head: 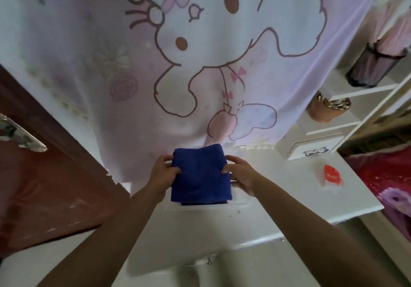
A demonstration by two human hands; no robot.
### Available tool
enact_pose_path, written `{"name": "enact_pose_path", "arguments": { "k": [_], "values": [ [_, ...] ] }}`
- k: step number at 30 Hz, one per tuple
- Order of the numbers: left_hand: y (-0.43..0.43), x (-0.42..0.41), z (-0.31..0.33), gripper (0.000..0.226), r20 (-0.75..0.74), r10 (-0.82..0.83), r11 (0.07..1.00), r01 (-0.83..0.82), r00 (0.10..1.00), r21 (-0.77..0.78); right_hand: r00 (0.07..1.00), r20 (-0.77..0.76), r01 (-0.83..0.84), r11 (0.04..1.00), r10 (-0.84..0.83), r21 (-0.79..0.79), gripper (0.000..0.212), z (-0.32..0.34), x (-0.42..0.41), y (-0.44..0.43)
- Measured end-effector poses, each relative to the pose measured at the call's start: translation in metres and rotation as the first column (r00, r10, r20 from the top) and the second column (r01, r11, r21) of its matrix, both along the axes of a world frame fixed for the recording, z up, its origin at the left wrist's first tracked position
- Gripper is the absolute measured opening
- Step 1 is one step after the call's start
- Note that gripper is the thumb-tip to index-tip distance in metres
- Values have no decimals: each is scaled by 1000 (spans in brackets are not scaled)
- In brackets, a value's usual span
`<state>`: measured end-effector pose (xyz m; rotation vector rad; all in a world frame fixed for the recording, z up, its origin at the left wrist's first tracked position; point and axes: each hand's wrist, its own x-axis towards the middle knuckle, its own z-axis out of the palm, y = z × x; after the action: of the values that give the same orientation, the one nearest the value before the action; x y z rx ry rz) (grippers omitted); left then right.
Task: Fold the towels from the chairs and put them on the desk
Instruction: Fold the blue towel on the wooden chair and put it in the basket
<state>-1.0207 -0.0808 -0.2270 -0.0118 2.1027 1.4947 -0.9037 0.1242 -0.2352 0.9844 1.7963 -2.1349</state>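
Note:
A folded dark blue towel point(201, 175) lies at the back of the white desk point(278, 200), on top of another dark folded layer that shows at its near edge. My left hand point(163, 171) grips the towel's left side with the thumb on top. On the towel's right side, my right hand point(241, 174) holds the edge the same way. Both forearms reach in from the bottom of the view. No chairs are in view.
A pink and white cartoon curtain point(200, 53) hangs just behind the towel. A red-topped clear item point(332, 176) sits on the desk's right part. White shelves point(347, 99) with a dark holder and a brown pot stand at the right. A dark red door point(44, 186) is left.

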Motion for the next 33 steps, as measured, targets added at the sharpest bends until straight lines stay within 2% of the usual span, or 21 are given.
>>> {"name": "enact_pose_path", "arguments": {
  "k": [5, 10, 16, 17, 19, 21, 23, 25, 27, 28, 29, 31, 33],
  "values": [
    [18, -61, -65, 39, 57, -54, 991, 61, 997, -123, 986, 145, 90, 996, -87, -20, 70, -55, -52, 0],
    [21, -60, -121, 31, 87, -238, 929, 252, 967, -269, 966, 256, -16, 990, -20, 137, 69, -96, -62, -13],
    [21, -61, -131, 43, 113, -219, 933, 242, 969, -265, 950, 268, 118, 979, -160, 164, 65, -108, -57, -11],
    [20, -61, -131, 48, 114, -252, 920, 274, 961, -279, 949, 280, 95, 978, -146, 187, 65, -109, -57, -10],
    [21, -59, -129, 56, 80, -360, 863, 364, 930, -350, 935, 349, -54, 954, -56, 295, 66, -109, -57, -10],
    [24, -55, -127, 69, 20, -480, 781, 438, 877, -446, 905, 423, -238, 873, 41, 426, 66, -108, -60, -12],
    [24, -53, -124, 84, -70, -612, 677, 477, 788, -561, 886, 450, -365, 761, 108, 537, 72, -105, -63, -15],
    [23, -56, -122, 98, -136, -784, 536, 549, 606, -642, 844, 477, -520, 592, 244, 616, 90, -99, -66, -15],
    [23, -61, -120, 113, -34, -907, 332, 664, 420, -670, 714, 550, -699, 412, 432, 585, 112, -95, -68, -14],
    [24, -64, -120, 119, 47, -929, 244, 700, 368, -671, 628, 599, -774, 324, 497, 544, 121, -93, -70, -14],
    [25, -67, -121, 125, 117, -933, 181, 722, 341, -668, 553, 646, -826, 242, 527, 509, 128, -94, -72, -12],
    [30, -71, -128, 134, 221, -913, 125, 750, 343, -650, 453, 717, -878, 129, 529, 460, 135, -103, -75, -9],
    [37, -70, -136, 139, 281, -894, 99, 766, 349, -635, 415, 751, -900, 110, 513, 422, 136, -114, -76, -7]
  ]
}}
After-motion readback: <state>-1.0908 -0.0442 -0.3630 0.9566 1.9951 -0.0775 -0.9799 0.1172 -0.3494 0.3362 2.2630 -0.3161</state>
